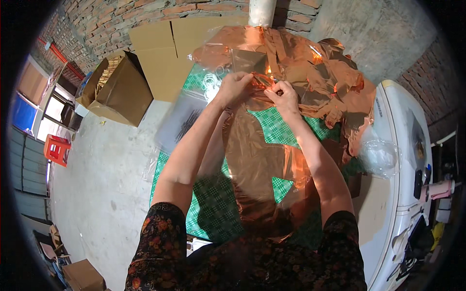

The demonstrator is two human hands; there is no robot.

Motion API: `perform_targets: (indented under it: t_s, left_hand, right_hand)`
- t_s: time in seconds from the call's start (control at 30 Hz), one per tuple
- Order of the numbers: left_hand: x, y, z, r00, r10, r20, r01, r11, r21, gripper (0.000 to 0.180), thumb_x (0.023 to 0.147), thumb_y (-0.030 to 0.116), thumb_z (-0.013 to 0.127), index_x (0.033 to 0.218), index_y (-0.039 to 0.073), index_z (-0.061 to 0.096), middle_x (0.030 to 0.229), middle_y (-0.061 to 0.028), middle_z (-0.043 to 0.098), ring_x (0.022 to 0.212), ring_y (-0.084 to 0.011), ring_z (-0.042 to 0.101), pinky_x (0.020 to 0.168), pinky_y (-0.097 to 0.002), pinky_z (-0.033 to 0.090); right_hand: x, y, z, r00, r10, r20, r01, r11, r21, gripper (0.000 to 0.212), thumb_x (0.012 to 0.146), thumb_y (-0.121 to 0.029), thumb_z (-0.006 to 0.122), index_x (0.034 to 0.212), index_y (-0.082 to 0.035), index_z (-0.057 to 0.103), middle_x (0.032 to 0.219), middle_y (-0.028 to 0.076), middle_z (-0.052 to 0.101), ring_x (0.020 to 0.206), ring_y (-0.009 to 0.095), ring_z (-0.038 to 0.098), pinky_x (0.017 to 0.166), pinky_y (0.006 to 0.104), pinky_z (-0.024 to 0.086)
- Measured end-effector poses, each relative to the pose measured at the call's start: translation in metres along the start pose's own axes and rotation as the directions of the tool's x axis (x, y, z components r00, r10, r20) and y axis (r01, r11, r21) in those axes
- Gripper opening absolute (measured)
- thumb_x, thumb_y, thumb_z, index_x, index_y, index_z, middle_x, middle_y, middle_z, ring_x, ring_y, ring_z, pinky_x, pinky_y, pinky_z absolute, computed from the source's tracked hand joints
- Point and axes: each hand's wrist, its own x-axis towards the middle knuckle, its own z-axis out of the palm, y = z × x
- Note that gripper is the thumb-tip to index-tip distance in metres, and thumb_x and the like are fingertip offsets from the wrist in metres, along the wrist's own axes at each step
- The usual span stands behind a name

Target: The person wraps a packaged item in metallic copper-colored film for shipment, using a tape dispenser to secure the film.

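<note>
Evidently, a green checked cloth (216, 213) bears copper-coloured foil (330, 77), worked by two hands.
From where I stand, the foil lies heaped and crumpled at the cloth's far side, flatter toward the person; a clear plastic sheet (170, 128) lies left of it. The left hand (234, 87) and right hand (285, 98), close together, have fingertips pinched on a gathered foil fold (262, 81) at the heap's near edge; white string (210, 86) lies just beside the left.
</note>
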Motion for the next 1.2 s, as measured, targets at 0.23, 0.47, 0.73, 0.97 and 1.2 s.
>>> perform_targets:
  t_s: [0.23,0.47,0.73,0.97,1.2]
  left_hand:
    - [0.001,0.005,0.005,0.998,-0.052,0.046,0.058,0.989,-0.137,0.035,0.11,0.029,0.061,0.108,-0.002,0.076,0.093,0.0002,0.074,0.081,-0.0067,0.064,0.074,-0.0249,0.053]
    - [-0.003,-0.001,-0.007,1.0,0.007,0.019,-0.006,0.998,-0.061,0.037,0.109,0.033,0.062,0.107,-0.002,0.076,0.092,-0.0009,0.075,0.081,-0.007,0.065,0.074,-0.0239,0.052]
    - [-0.007,0.016,0.008,0.974,0.225,0.032,-0.222,0.915,0.337,0.032,0.098,0.034,0.076,0.106,0.003,0.077,0.105,-0.0077,0.076,0.089,-0.0207,0.068,0.078,-0.0346,0.053]
    - [-0.012,0.033,0.005,0.866,0.49,-0.099,-0.306,0.677,0.669,0.025,0.089,0.031,0.078,0.105,0.012,0.082,0.125,-0.0067,0.068,0.118,-0.0336,0.053,0.1,-0.0475,0.04]
    - [0.022,0.063,-0.002,0.851,0.507,-0.139,-0.335,0.726,0.6,0.027,0.09,0.032,0.079,0.106,0.012,0.082,0.126,-0.0069,0.07,0.116,-0.0339,0.055,0.1,-0.0467,0.044]
  right_hand:
    - [0.009,0.021,0.002,0.976,0.202,0.085,-0.215,0.956,0.197,0.033,0.094,-0.023,0.082,0.078,-0.005,0.06,0.078,-0.005,0.054,0.078,0.006,0.049,0.073,0.026,0.043]
    - [0.013,0.012,0.009,0.935,0.297,0.195,-0.351,0.854,0.384,0.029,0.104,-0.023,0.071,0.082,-0.008,0.061,0.079,-0.009,0.055,0.077,0.002,0.045,0.07,0.023,0.039]
    - [0.018,0.026,0.012,0.968,0.25,-0.019,-0.235,0.93,0.282,0.023,0.103,-0.023,0.072,0.089,-0.005,0.067,0.081,-0.005,0.057,0.076,0.005,0.05,0.068,0.0248,0.041]
    - [-0.001,-0.055,0.008,0.892,-0.253,-0.375,0.097,0.917,-0.388,0.017,0.092,-0.019,0.075,0.098,-0.007,0.066,0.098,0.008,0.064,0.101,0.032,0.059,0.092,0.0449,0.045]
    - [-0.001,-0.046,0.03,0.92,-0.355,0.167,0.392,0.818,-0.421,0.015,0.093,-0.013,0.066,0.105,-0.005,0.068,0.115,0.018,0.065,0.116,0.037,0.059,0.104,0.0505,0.046]
